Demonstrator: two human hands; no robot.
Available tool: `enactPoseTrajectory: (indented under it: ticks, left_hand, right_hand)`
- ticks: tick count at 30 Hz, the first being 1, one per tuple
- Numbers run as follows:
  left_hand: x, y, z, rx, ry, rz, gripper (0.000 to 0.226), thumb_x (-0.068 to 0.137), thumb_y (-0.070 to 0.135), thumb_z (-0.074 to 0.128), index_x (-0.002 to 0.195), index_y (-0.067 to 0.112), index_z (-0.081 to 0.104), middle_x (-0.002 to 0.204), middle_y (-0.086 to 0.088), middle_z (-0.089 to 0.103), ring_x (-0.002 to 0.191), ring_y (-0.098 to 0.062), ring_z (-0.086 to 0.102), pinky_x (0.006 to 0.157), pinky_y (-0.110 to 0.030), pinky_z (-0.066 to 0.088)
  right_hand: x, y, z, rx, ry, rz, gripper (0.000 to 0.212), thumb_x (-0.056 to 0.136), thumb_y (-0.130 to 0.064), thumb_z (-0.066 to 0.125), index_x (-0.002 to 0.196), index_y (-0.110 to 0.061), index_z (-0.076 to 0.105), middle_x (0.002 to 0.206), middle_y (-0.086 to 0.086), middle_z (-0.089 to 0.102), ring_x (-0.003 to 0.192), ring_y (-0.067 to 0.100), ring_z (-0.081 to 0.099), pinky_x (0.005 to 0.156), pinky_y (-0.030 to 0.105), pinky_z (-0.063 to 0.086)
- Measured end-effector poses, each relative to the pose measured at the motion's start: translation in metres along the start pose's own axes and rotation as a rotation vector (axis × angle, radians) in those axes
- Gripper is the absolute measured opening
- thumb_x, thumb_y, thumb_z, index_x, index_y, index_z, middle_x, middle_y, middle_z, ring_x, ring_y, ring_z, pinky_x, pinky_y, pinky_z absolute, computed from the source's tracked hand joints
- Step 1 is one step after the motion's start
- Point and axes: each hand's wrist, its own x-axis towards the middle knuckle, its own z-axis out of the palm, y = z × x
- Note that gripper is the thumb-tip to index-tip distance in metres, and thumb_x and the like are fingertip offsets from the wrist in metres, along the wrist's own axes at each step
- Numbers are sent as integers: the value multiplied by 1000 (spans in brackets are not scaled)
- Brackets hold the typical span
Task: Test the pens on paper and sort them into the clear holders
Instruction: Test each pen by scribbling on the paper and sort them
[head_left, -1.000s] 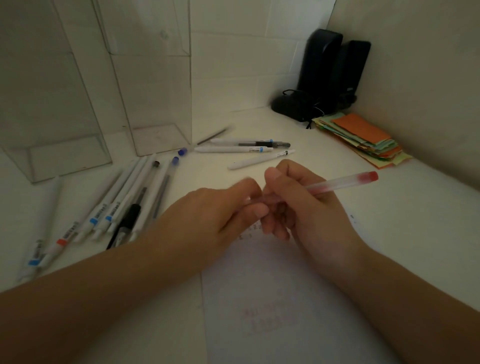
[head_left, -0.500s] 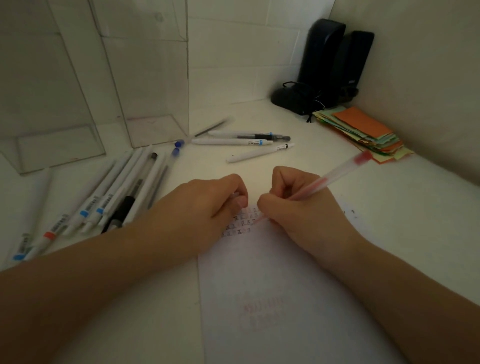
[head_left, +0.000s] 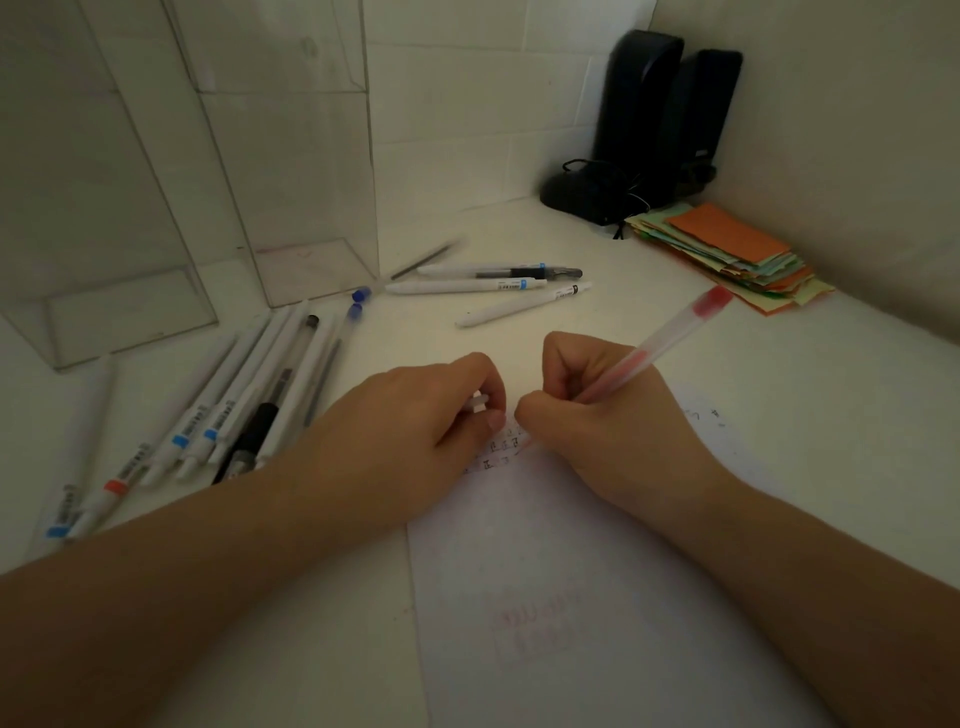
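Right hand (head_left: 613, 415) fingers curl tight round the red gel pen (head_left: 660, 348), tip at the paper (head_left: 571, 571); left hand (head_left: 415, 426) pinches its cap (head_left: 479, 402) — light strokes, paper pinned.

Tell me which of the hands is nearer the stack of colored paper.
Right. The right hand sits in front of the stack of colored paper; the left hand lies farther left.

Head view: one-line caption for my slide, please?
Right hand tests a red pen on paper; left hand pinches its cap.
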Motion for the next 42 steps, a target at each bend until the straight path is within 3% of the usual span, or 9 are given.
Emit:
enactPoseTrajectory:
  ticks: [5,14,21,29,33,36,42]
  left_hand:
    - [-1,0,0,-3,-10,4,2,87,33,42,88,33,45,56,12,45,62,1,46,51,-15,29]
    - [-1,-2,2,4,10,17,9,88,28,47,89,36,43,55,11,44,64,3,46,51,-15,30]
    - [-2,2,0,-86,10,-3,26,87,20,44,102,38,31,69,7,51,68,-9,49,57,-21,40]
    - [-2,-1,0,-165,18,25,21,87,22,31,102,37,30,87,14,52,81,1,45,68,-9,37]
    - [-1,-6,4,-158,30,76,37,88,3,39,103,36,31,93,17,55,90,3,44,73,-4,34]
    - [-1,-7,5,-163,49,107,37,89,3,39,105,36,29,94,18,56,94,4,43,75,-2,33]
    - [-2,-6,4,-180,60,157,45,90,4,39,103,44,22,92,16,55,83,11,47,68,-2,36]
  right_hand:
    - [1,0,-1,-5,-25,21,31,68,5,60,52,-8,36,44,-7,27,42,4,25,39,12,21]
    - [2,0,-1,-16,-32,19,29,69,3,59,53,-7,37,44,-6,27,41,4,27,40,11,23]
    - [1,-2,-1,-29,-39,22,30,69,5,59,53,-4,36,46,-2,27,41,4,27,40,11,23]
    - [4,-3,-10,389,107,183,23,80,-5,62,63,-13,48,46,-1,53,41,7,40,39,15,33]
    - [3,-5,-10,432,127,182,27,82,-10,61,60,-9,46,45,2,52,39,8,38,39,16,32]
    - [5,-4,-10,451,138,204,29,85,-9,58,60,-10,44,45,3,50,39,9,36,39,18,31]
    - [5,-3,-10,468,108,201,30,85,-9,59,58,-13,45,46,4,53,38,8,39,38,17,32]
